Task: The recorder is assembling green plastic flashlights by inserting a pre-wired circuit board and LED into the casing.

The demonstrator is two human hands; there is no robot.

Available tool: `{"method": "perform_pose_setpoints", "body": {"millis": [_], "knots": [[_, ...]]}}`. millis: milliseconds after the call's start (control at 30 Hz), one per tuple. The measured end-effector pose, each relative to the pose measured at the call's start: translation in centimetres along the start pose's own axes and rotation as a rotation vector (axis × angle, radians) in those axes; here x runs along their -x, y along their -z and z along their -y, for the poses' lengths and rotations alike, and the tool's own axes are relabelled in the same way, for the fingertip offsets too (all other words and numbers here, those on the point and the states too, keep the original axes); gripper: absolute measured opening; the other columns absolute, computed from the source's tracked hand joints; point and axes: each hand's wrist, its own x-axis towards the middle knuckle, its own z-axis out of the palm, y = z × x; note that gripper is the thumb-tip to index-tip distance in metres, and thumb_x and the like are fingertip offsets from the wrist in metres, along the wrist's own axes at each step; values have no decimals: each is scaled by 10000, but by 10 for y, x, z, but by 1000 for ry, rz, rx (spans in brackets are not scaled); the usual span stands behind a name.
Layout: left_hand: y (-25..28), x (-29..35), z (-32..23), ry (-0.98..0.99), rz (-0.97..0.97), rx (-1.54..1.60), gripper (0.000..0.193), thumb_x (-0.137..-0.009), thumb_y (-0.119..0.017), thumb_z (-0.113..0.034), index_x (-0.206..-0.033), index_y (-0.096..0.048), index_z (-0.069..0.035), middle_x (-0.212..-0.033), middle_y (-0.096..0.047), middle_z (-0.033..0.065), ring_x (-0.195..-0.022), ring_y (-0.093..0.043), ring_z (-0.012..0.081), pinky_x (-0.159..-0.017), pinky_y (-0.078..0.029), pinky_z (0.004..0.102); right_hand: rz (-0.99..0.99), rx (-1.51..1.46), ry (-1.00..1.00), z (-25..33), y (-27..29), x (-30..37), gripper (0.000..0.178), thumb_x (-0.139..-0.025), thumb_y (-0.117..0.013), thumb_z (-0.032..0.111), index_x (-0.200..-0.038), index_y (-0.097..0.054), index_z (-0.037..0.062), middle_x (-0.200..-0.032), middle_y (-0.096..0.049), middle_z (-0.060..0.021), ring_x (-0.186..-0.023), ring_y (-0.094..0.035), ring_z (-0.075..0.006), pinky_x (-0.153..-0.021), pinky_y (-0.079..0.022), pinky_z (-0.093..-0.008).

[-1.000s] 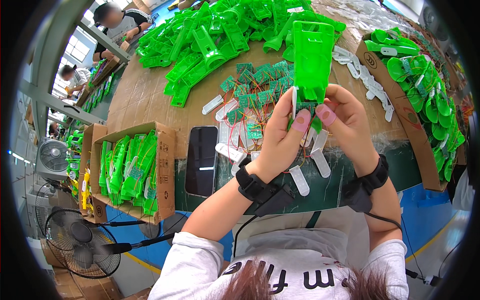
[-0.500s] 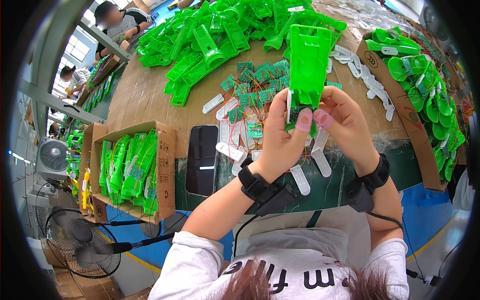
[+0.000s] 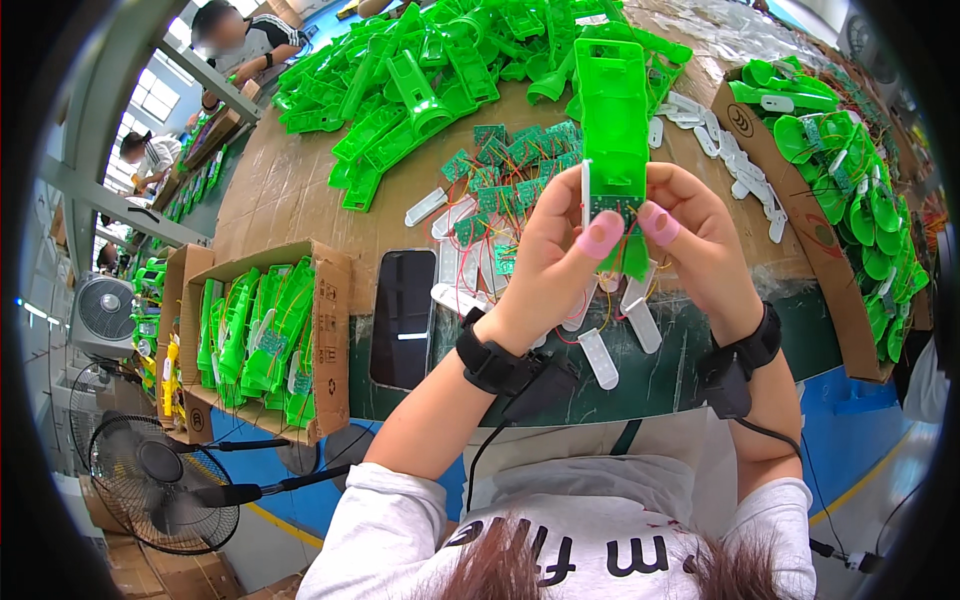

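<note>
Both my hands grip one long green plastic housing [image 3: 612,110] over the table, its open, hollow side facing me. A small green circuit board [image 3: 614,203] sits in its lower part, between my thumbs. My left hand [image 3: 558,255] holds the left edge, and a white strip shows beside its fingers. My right hand [image 3: 695,235] is closed round the right edge. Each thumb wears a pink finger cover and rests by the board. Beneath the hands, white plastic pieces [image 3: 598,358] with thin wires lie on the table. Just left of them is a cluster of wired circuit boards [image 3: 495,200].
Green housings [image 3: 420,95] are heaped at the back. Cardboard boxes of green parts stand left [image 3: 330,345] and right [image 3: 845,290]. A dark phone [image 3: 403,320] lies by the left box. White pieces [image 3: 745,170] line the right. A fan [image 3: 160,470] stands lower left; other people work far left.
The housing has shifted slightly left and tilted, showing more of the board. My left thumb has slid down and left, and the right thumb has moved a little right, so they are farther apart.
</note>
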Motion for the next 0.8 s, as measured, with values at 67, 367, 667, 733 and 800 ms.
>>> {"method": "perform_pose_setpoints", "body": {"millis": [67,367,667,733,800], "knots": [[2,-2,-3,36,15,231,569,-904,-469,-418,-1267,-337,0,-1179,-496,119,-1091,-478,167,-905,-406,299,-3,-28,-37,1,1,0,343,-871,-563,125,-1153,-462,-43,-1053,-573,-77,-976,-545,-113,-826,-436,-233],[15,-7,-8,59,-166,300,615,-914,-266,-549,-1163,-460,-21,-1044,-567,125,-967,-553,219,-823,-475,338,218,29,-300,-19,-4,4,413,-886,-564,210,-1181,-411,-35,-1074,-550,-78,-957,-536,-106,-816,-440,-242],[29,-13,-8,-324,-698,-13,453,-949,-308,-405,-1282,-308,-97,-1211,-445,108,-937,-503,202,-770,-461,344,220,76,-200,3,-3,5,473,-845,-572,98,-1262,-378,-17,-1195,-485,-124,-956,-558,-139,-818,-450,-271],[27,-15,-8,-377,-748,-38,471,-954,-320,-382,-1327,-236,-106,-1230,-428,110,-973,-488,196,-781,-450,325,182,75,-81,2,1,2,470,-841,-580,115,-1254,-396,-15,-1214,-467,-124,-975,-552,-144,-847,-442,-280],[31,-14,-6,-309,-688,-96,467,-954,-321,-376,-1327,-237,-107,-1218,-427,107,-985,-476,196,-798,-439,325,139,26,42,7,2,4,474,-821,-613,156,-1230,-442,-11,-1252,-449,-146,-1084,-513,-174,-930,-410,-303]]}}
